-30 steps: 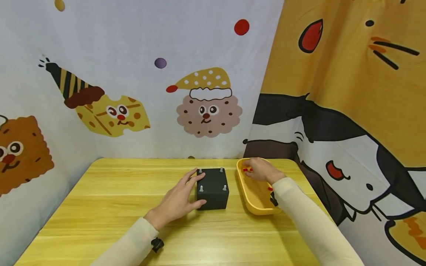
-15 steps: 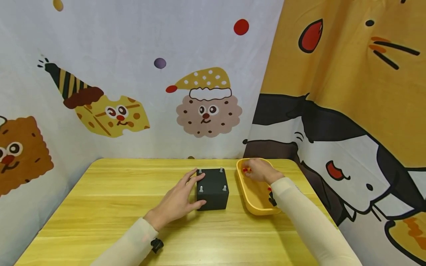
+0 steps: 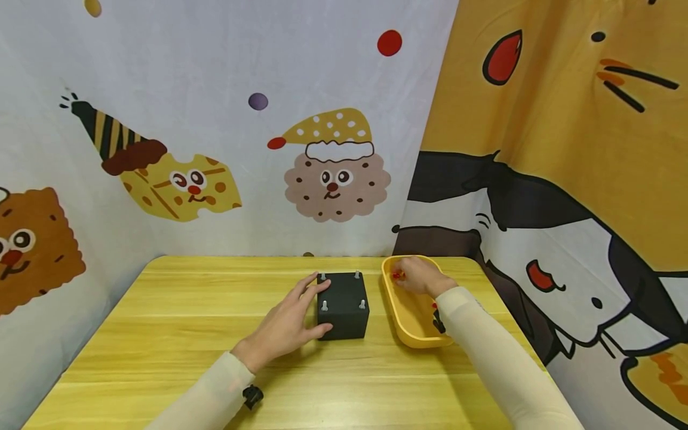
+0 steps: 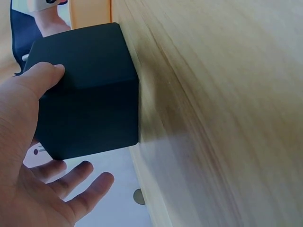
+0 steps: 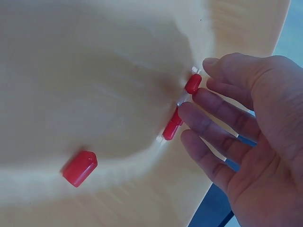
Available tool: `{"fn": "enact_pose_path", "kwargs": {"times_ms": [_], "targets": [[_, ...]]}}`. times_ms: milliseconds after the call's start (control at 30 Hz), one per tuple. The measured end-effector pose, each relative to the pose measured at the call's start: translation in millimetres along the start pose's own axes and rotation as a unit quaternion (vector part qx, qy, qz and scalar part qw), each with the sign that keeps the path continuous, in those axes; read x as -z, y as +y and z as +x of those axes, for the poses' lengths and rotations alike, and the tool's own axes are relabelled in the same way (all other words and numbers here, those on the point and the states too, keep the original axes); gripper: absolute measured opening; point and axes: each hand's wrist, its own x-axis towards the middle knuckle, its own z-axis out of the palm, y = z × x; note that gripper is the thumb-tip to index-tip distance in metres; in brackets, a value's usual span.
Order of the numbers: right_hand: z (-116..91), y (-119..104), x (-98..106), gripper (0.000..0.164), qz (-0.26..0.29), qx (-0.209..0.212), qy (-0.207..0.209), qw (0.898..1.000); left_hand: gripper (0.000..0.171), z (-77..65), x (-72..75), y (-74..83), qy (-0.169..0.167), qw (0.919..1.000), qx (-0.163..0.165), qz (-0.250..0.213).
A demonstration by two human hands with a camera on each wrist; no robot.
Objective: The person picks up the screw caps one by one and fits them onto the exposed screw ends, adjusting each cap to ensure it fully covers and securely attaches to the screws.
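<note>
1. We are finding the right hand point(image 3: 421, 276) reaching into the far end of the yellow tray point(image 3: 411, 313). Its fingers point(image 5: 208, 125) are standing slightly apart and gently bent; we are seeing no piece clasped between them and the thumb.
2. In the right wrist view, the upper red piece point(image 5: 193, 84) and the lower red pieces point(image 5: 171, 126) are lying just left of the fingertips, at the foot of the tray wall. Whether every fingertip is touching, we are not able to tell.
3. These pieces are lining up end to end, their long axis running across the fingertips rather than pointing into the palm. The right hand is clearly being the nearer one.
4. A loose red cap point(image 5: 79, 169) is lying well apart from the fingers, towards the lower left of that view.
5. The left hand point(image 3: 285, 322) is bracing the black box point(image 3: 344, 291) on the bench point(image 3: 188, 346), its fingers spreading, its thumb resting on the near face. Pale pegs point(image 3: 362, 304) are standing at the box's four top corners.
6. Against the head view one second earlier, we are noting less red showing at the right fingertips; the left hand and box are matching closely.
</note>
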Motion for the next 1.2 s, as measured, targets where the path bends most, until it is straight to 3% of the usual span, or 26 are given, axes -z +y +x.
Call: {"fn": "enact_pose_path", "kwargs": {"times_ms": [367,500,633,1200], "targets": [[-1.5,-0.7,0.0,0.017,-0.011,0.017,0.017,1.0,0.097,0.5,-0.2,0.3,0.001,1.0,-0.002,0.006],[-1.4,-0.1,-0.3,0.015,-0.012,0.003,0.017,1.0,0.097,0.6,0.5,1.0,0.001,1.0,-0.004,0.008],[-1.5,-0.7,-0.5,0.002,-0.016,-0.008,0.017,1.0,0.096,0.4,1.1,1.9,0.0,1.0,-0.001,0.005],[4.1,0.9,-7.1,0.008,0.007,-0.054,0.029,0.998,0.096,0.5,-0.5,2.6,-0.006,1.0,0.006,0.004]]}}
